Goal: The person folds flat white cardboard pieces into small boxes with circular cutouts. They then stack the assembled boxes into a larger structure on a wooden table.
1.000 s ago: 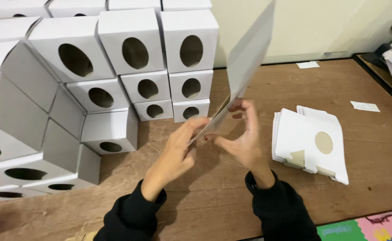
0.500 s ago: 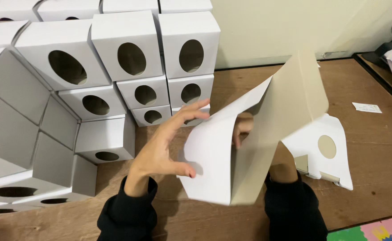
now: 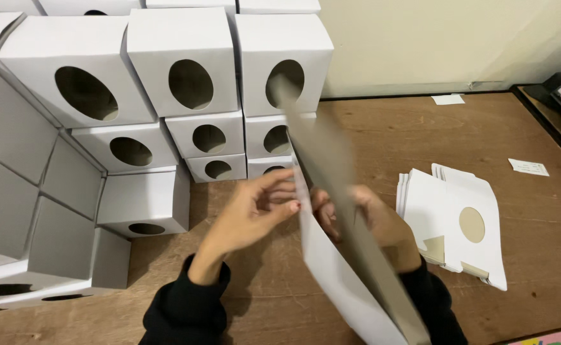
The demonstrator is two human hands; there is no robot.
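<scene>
I hold a flat white cardboard box blank (image 3: 341, 284) edge-on over the brown table (image 3: 389, 134), its grey inner face blurred with motion. My right hand (image 3: 376, 220) grips it from behind, partly hidden by the card. My left hand (image 3: 255, 207) is at the blank's left edge, fingers spread and fingertips touching the white panel. Both wrists wear dark sleeves.
Stacks of folded white boxes with oval cut-outs (image 3: 184, 83) fill the left and back of the table. A pile of flat white blanks with a round hole (image 3: 459, 223) lies to the right. Two small paper slips (image 3: 528, 167) lie further right, near a dark edge.
The blank has swung from a wide, opened-out sheet to an edge-on, narrower position. My left hand has slid from the panel's upper left towards its edge.
</scene>
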